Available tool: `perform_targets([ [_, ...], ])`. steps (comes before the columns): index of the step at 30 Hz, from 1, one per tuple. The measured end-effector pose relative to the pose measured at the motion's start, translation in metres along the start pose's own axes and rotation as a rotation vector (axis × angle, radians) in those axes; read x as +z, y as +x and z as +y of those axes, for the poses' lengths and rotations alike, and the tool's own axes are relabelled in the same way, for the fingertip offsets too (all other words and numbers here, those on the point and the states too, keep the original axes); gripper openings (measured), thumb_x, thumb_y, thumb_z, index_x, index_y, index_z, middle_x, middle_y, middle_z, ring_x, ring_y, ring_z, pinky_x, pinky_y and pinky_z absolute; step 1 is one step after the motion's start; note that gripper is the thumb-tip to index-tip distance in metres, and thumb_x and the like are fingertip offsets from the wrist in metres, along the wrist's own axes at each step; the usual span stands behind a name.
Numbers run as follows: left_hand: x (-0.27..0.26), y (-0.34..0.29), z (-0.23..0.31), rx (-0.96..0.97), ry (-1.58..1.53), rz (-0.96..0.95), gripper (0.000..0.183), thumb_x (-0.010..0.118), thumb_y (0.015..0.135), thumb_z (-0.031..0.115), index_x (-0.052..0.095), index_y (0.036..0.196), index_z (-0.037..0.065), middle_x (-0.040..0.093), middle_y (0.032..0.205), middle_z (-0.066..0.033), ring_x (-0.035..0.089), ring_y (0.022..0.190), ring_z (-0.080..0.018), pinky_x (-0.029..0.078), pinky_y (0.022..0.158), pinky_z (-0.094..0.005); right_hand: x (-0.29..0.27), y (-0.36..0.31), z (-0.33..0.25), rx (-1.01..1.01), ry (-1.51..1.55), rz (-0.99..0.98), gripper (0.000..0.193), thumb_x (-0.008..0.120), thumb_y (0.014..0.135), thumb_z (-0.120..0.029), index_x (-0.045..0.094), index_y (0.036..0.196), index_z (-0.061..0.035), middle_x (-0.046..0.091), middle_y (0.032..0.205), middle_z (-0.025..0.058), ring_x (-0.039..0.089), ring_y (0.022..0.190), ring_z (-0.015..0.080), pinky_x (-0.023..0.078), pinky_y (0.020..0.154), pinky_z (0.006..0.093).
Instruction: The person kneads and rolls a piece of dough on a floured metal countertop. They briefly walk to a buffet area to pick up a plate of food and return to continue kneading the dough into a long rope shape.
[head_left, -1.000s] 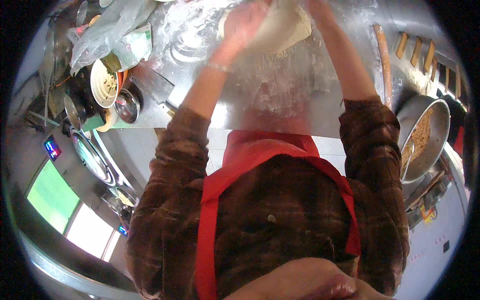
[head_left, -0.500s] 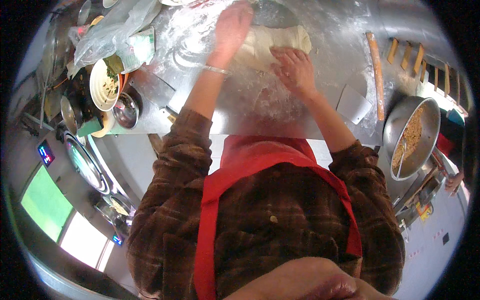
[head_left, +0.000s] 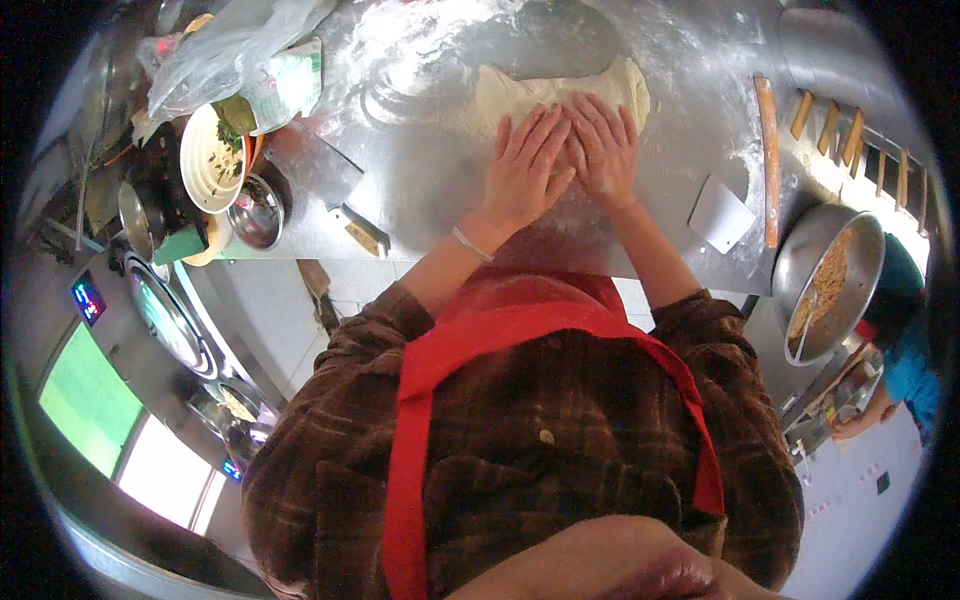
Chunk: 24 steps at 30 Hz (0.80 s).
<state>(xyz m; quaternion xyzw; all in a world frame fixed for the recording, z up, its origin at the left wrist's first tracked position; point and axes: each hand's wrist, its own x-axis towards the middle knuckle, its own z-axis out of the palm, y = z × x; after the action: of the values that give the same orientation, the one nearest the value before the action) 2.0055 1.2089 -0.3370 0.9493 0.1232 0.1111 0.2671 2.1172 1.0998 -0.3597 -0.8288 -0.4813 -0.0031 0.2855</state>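
A slab of pale dough [head_left: 500, 97] lies on the floured metal worktop [head_left: 420, 190]. My left hand [head_left: 528, 165] rests flat on the dough's near edge, its fingers stretched out and pointing away from me. Right beside it, my right hand [head_left: 603, 150] lies on the dough too, fingers extended and slightly spread. The two hands touch or nearly touch along their inner sides. Part of the dough is hidden under them. Off to the right are a white scraper [head_left: 721, 214] and a wooden rolling pin [head_left: 767, 160].
A knife [head_left: 362, 230] lies near the worktop's front edge. At left are a white bowl [head_left: 205, 165], a steel bowl [head_left: 256, 215] and plastic bags [head_left: 225, 60]. A large steel bowl of crumbly filling [head_left: 835, 270] stands at right, near another person's blue sleeve [head_left: 912, 375].
My left hand has come back from the floured area at the far left and now lies on the dough beside my right hand. The other person at right has shifted.
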Motion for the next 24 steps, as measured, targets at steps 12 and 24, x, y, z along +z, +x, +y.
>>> perform_targets([
  [12,0.027,0.144,-0.079,0.164,0.34,0.168,0.046,0.049,0.082,0.035,0.049,0.121,0.012,0.05,0.123,-0.0084,0.044,0.114,-0.0272,0.03,0.093,-0.0533,0.024,0.115,0.056,0.15,-0.185,0.064,0.035,0.052,0.085,-0.028,0.054,0.113,-0.0063,0.054,0.118,0.01,0.042,0.117,0.026,0.028,0.1,0.0434],
  [24,-0.029,0.156,-0.116,0.233,0.019,-0.297,0.033,0.044,0.09,0.032,0.063,0.104,0.009,0.065,0.085,-0.0076,0.062,0.078,-0.0232,0.048,0.07,-0.0326,0.052,0.095,0.116,-0.12,0.071,0.045,0.032,0.062,0.074,-0.04,0.066,0.091,-0.0124,0.065,0.085,0.0092,0.061,0.079,0.0274,0.048,0.069,0.0365],
])
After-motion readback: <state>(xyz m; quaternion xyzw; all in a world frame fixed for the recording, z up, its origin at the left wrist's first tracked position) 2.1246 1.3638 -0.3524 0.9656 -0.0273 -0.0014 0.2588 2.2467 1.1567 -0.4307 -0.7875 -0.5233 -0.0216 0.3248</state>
